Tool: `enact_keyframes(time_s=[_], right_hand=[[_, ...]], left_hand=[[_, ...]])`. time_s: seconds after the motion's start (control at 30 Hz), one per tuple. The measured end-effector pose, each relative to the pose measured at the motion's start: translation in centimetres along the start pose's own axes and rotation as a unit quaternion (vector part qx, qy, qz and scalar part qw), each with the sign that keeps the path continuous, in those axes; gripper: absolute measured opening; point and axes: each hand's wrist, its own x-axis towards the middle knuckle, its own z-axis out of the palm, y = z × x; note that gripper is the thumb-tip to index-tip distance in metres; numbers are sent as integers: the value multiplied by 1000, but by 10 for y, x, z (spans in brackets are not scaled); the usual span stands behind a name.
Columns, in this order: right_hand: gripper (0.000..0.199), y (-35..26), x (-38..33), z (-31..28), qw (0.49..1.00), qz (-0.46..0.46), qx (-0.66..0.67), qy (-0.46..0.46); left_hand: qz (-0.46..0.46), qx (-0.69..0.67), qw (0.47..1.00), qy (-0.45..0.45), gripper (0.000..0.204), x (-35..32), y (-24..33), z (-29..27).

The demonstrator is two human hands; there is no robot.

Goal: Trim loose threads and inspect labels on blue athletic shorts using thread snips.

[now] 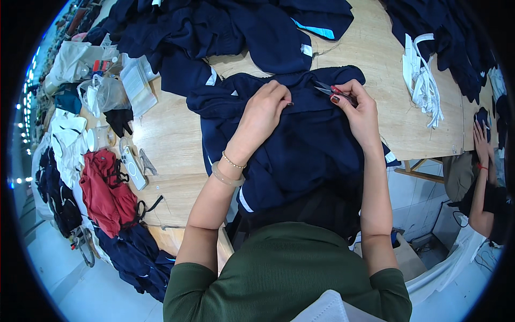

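Note:
A navy garment (306, 134) lies spread across the near edge of the wooden table and hangs down toward my lap. My left hand (266, 107) pinches the fabric along its upper band, fingers closed on it. In my right hand (357, 110) is a small pair of thread snips (324, 88), gripped between thumb and fingers. The blades point left, toward my left hand, and rest just over the garment's band. Whether they touch any thread is too small to tell.
More navy garments (214, 32) are heaped at the far side. White strips (421, 80) lie at the right. Beside my left arm are a phone (132, 166), a red garment (105, 190) and plastic bags (104, 94). Another person's hand (482, 140) shows at the far right.

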Motion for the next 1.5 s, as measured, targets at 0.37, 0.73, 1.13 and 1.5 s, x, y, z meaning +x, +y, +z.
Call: enact_keyframes(time_s=[0.37,0.73,1.13,1.5], right_hand=[[13,-20,-1,12,966,-122,-217,-63],[16,-20,1,19,949,-169,-252,-83],[16,-16,3,25,937,-204,-271,-84],[12,0,4,-4,991,-32,126,22]], left_hand=[[-98,-104,990,16,5,2,-4,1],[-139,-246,959,38,17,2,-6,4],[-169,-268,948,8,15,2,-5,2],[-114,-24,958,263,18,-12,1,-49]])
